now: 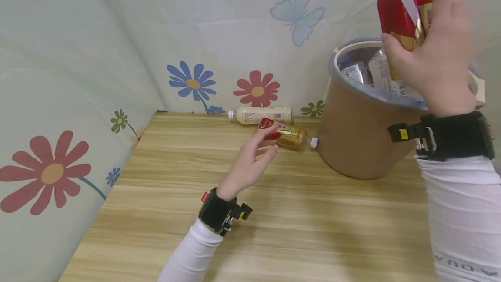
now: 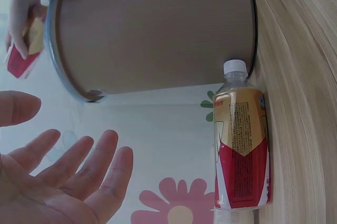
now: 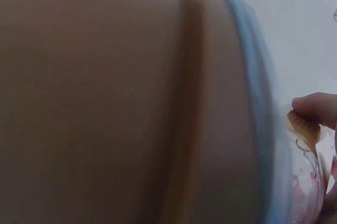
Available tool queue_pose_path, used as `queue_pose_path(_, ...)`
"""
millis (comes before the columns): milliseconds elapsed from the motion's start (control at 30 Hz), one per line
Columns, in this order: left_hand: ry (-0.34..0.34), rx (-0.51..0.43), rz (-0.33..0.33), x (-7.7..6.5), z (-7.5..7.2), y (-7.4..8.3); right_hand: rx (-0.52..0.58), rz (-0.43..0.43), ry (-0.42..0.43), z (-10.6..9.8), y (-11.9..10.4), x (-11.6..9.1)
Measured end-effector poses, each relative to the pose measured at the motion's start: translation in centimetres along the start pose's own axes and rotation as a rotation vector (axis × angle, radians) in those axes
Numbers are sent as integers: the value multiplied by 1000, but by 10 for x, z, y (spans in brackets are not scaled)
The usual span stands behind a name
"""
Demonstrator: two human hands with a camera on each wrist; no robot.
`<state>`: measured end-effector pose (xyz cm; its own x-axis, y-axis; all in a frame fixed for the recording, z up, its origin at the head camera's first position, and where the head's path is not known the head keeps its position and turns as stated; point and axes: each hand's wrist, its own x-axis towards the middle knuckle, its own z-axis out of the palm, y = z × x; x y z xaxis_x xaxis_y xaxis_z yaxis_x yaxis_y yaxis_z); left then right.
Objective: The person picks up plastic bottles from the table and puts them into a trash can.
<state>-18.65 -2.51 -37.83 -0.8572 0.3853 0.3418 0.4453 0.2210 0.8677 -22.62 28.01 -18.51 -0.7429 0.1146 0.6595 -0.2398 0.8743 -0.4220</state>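
My right hand (image 1: 446, 62) holds a plastic bottle with a red and gold label (image 1: 397, 16) over the bin's opening, thumb on one side and fingers on the other. The right wrist view shows part of its clear plastic (image 3: 308, 182) beyond the rim. My left hand (image 1: 248, 164) is held above the table with fingers spread and nothing in it. Close by lies another red and gold bottle (image 2: 242, 150) on its side, its white cap toward the bin. Behind it a cream-coloured bottle (image 1: 262, 115) lies along the table's back edge.
The brown bin (image 1: 362, 134) stands on the wooden table (image 1: 274, 229) at the right, lined with a bluish bag (image 3: 253, 60). Several discarded packages, including a white-labelled one (image 1: 353, 72), fill it. A flower-patterned curtain (image 1: 137, 25) hangs behind the table.
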Motion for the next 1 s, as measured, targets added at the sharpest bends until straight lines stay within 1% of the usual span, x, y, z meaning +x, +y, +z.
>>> queue_pose_path(133, -3, -4, -2, 0, 0, -1, -20, 3, -93, 6, -1, 2)
queue_pose_path(367, 6, -12, -3, 2, 1, -1, -69, 8, -250, 10, 2, 2)
queue_pose_path(433, 7, -17, -9, 2, 1, -1, -68, 4, -269, 12, 4, 0)
queue_pose_path(567, 11, -13, -18, 3, 0, -1, -48, -18, -229, 16, 4, -4)
queue_pose_path(733, 24, 12, -6, 3, 0, -1, 23, -74, -120, 22, -4, -16)
queue_pose_path(867, 47, 50, -5, 3, -2, -1, 91, -140, -23, 30, -15, -32)
queue_pose_path(1000, 76, 117, 3, 3, -4, -2, 216, -210, 90, 46, -26, -54)
